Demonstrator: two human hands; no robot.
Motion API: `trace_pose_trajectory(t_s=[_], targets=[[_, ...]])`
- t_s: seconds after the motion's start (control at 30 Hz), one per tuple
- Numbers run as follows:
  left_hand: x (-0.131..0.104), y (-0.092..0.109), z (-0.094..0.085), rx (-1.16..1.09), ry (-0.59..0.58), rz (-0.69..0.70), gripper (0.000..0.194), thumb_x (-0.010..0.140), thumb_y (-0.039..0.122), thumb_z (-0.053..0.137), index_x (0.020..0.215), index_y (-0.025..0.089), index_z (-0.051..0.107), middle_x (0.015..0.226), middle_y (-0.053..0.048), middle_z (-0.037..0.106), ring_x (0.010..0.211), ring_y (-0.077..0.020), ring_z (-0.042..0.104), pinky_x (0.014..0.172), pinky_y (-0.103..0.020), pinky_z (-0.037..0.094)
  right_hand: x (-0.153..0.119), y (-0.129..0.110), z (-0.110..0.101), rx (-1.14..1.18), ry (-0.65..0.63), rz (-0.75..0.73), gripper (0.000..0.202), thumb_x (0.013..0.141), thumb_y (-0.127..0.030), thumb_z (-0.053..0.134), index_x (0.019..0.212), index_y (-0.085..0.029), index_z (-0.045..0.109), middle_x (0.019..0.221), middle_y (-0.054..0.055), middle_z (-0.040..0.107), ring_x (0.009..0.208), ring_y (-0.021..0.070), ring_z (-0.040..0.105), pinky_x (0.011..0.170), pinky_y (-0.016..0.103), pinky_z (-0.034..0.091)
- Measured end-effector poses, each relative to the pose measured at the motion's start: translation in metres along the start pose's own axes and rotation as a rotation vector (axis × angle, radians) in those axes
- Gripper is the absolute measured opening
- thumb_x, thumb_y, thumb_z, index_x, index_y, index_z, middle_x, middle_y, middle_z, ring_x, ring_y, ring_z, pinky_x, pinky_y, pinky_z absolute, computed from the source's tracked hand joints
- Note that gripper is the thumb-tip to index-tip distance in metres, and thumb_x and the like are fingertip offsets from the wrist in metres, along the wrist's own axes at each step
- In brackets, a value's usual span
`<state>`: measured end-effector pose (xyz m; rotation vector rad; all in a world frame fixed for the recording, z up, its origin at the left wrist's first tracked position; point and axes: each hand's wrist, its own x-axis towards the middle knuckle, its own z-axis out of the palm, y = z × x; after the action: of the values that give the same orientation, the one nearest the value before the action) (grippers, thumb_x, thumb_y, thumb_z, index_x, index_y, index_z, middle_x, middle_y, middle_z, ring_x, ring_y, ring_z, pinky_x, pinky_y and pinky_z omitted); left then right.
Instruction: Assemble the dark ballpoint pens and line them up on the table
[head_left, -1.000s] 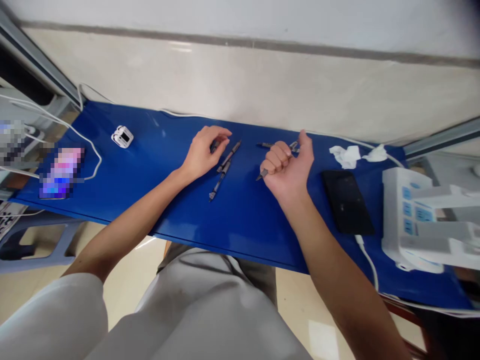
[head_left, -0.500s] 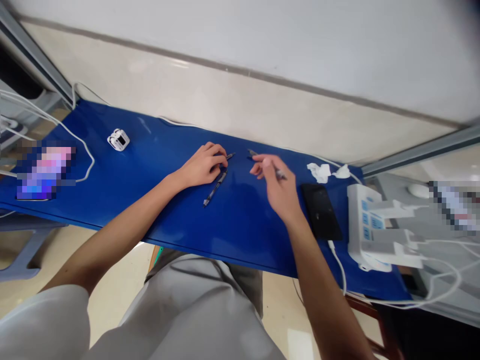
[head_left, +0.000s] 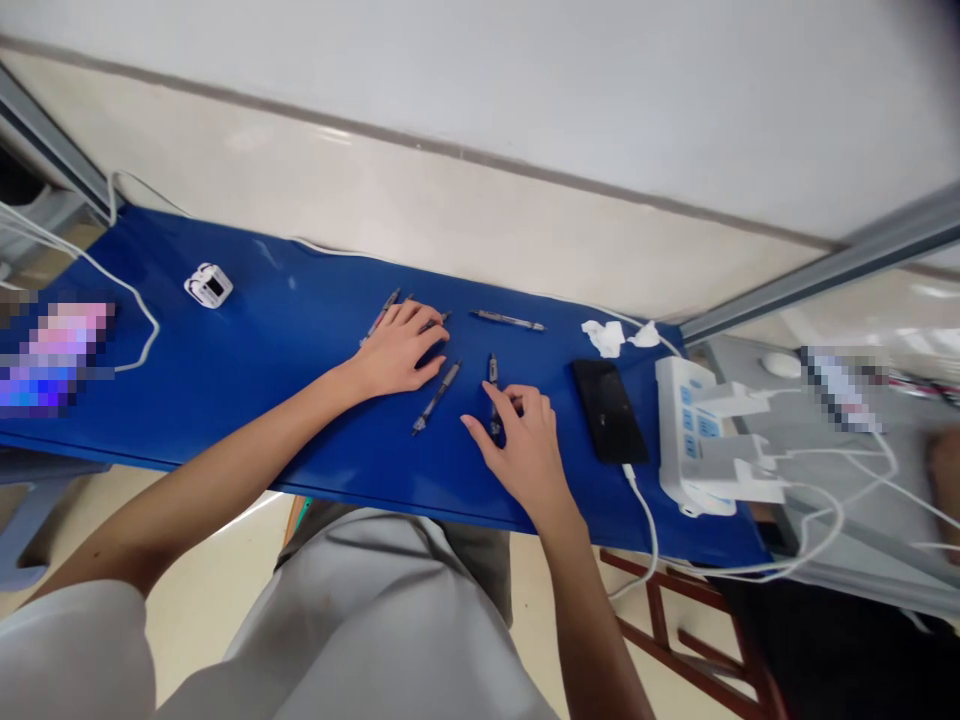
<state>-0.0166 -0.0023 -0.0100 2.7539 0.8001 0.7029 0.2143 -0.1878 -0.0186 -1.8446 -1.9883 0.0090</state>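
Note:
Several dark, clear-bodied pens are on the blue table (head_left: 300, 340). My left hand (head_left: 401, 350) rests palm down with its fingers spread over a few of them; one pen (head_left: 390, 299) sticks out beyond its fingers. Just right of that hand, a pen (head_left: 437, 398) lies slanted. Farther back, another pen (head_left: 508, 320) lies nearly level. My right hand (head_left: 521, 440) is low over the table, thumb and index finger apart, beside an upright-pointing pen (head_left: 493, 368) partly hidden by the index finger.
A black phone (head_left: 609, 410) on a white cable and a white power strip (head_left: 686, 430) with plugs lie at the right. Crumpled tissues (head_left: 604, 338) are behind the phone. A white earbud case (head_left: 210, 286) and a lit, blurred-out phone (head_left: 60, 350) are at the left.
My right hand has come down nearer the front edge, its fingers opened and the pen it held now on the table. My left hand has flattened and spread. More pens show. The view has shifted.

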Motion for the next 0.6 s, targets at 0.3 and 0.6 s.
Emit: trace_pose_trajectory(t_s=[0.3,0.6], targets=[[0.003,0.002,-0.004,0.076,0.087,-0.118,0.034,0.107,0.030,0.062,0.138,0.023,0.072,0.140,-0.018,0.071,0.128,-0.0409,0.062,0.110,-0.060,0.048,0.002,-0.027,-0.004,0.054,-0.101,-0.185,0.061,0.113,-0.057,0.063,0.170,-0.035,0.055,0.167,0.020,0.050,0.154,0.0455,0.049,0.121,0.069,0.048],[0.005,-0.013,-0.003,0.064,0.017,-0.152,0.024,0.106,0.031,0.067,0.127,0.021,0.074,0.108,-0.011,0.082,0.111,-0.0355,0.070,0.101,-0.052,0.046,0.003,-0.032,-0.002,0.194,-0.099,-0.177,0.081,0.098,-0.069,0.081,0.163,-0.029,0.056,0.170,0.020,0.050,0.161,0.0462,0.046,0.128,0.072,0.046]])
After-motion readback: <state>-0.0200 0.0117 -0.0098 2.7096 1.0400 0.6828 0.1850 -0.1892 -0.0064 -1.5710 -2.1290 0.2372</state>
